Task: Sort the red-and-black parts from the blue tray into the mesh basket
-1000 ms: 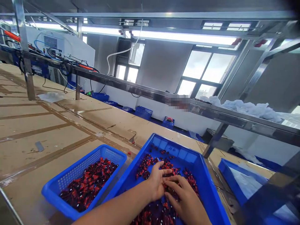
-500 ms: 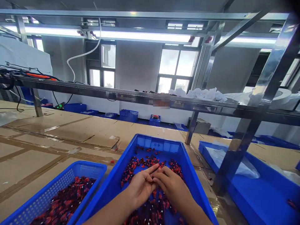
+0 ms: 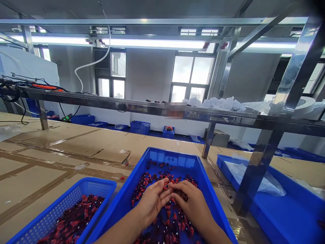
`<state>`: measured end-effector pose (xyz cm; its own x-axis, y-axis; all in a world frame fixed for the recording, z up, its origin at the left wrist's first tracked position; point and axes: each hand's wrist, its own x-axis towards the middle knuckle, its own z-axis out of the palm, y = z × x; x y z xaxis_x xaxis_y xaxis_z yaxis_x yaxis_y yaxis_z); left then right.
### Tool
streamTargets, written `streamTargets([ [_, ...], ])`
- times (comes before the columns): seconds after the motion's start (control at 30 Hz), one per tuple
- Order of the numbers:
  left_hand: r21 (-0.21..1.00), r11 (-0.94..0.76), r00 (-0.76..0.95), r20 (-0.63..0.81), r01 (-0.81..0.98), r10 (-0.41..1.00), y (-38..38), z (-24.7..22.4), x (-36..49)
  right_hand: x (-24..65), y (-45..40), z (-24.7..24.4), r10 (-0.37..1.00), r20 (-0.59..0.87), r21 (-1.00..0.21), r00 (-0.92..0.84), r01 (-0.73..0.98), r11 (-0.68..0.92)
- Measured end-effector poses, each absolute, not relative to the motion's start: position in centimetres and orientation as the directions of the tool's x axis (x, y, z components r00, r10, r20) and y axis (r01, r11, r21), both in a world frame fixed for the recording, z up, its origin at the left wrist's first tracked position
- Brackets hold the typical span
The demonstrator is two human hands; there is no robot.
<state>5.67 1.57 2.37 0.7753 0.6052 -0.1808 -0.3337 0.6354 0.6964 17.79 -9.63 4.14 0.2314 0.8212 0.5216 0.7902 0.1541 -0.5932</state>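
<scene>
My left hand [image 3: 153,200] is palm up over the deep blue tray [image 3: 210,196]. Its thumb and fingers close around a small red piece [image 3: 166,186], whose exact kind is too small to make out. Beside it, my right hand [image 3: 191,198] is palm down, with its fingertips at the left fingers. A gap shows between its bent index finger and thumb, and I see nothing held there. Many small red-and-black pieces [image 3: 175,220] lie loose in the tray beneath both hands.
Left of the tray is a blue perforated basket [image 3: 109,184] holding similar red and dark pieces. Another blue tray [image 3: 286,210] with plastic bags stands at right, behind a metal post [image 3: 259,162]. Brown cardboard [image 3: 76,139] covers the table. A metal shelf [image 3: 142,105] runs across ahead.
My hands were pressed together at the fingertips; now they have parted slightly, and the right fingers have spread. A red piece shows in my left fingers. The view has tipped slightly upward.
</scene>
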Motion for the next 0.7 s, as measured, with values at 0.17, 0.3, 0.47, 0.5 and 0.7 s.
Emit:
streamTargets([
  [0.17, 0.754, 0.579, 0.751, -0.179, -0.311, 0.635, 2.1, 1.7, 5.9, 17.9, -10.0, 4.1, 0.751, 0.609, -0.567, 0.256, 0.803, 0.186],
  [0.3, 0.765, 0.543, 0.737, -0.137, -0.346, 0.661, 2.1, 1.6, 6.3, 17.7, -10.5, 4.4, 0.686, 0.714, -0.425, 0.135, 0.863, 0.273],
  [0.47, 0.736, 0.58, 0.782, -0.112, -0.35, 0.614, 1.3, 2.1, 6.3, 17.2, -10.8, 4.8, 0.65, 0.759, -0.32, 0.034, 0.889, 0.327],
  [0.5, 0.733, 0.585, 0.792, -0.104, -0.348, 0.602, 1.1, 2.3, 6.2, 17.1, -10.7, 4.7, 0.646, 0.763, -0.311, 0.024, 0.89, 0.334],
  [0.7, 0.762, 0.554, 0.813, -0.062, -0.336, 0.579, 0.4, 2.4, 6.0, 16.9, -10.6, 4.6, 0.653, 0.756, -0.342, 0.03, 0.87, 0.356],
])
